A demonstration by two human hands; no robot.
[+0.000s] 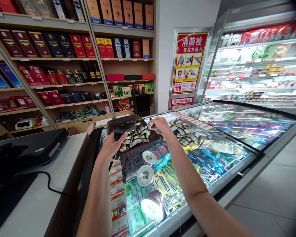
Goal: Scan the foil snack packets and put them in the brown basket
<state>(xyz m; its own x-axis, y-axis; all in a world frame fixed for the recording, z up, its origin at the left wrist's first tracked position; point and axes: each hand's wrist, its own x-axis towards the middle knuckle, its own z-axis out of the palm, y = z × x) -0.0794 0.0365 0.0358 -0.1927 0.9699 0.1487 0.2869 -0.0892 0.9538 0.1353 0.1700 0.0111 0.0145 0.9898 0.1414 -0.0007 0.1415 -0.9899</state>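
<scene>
Red poster [188,62] near stocked shelves [129,69]

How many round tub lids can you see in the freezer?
3. The far lid is nearest the basket, the middle lid is next, and the bright lid is closest to the camera. More could be hidden under other things.

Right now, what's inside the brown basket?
Lots of small packets lie in the brown basket. They cover its bottom, and the black device in the left hand hides part of the inside.
</scene>
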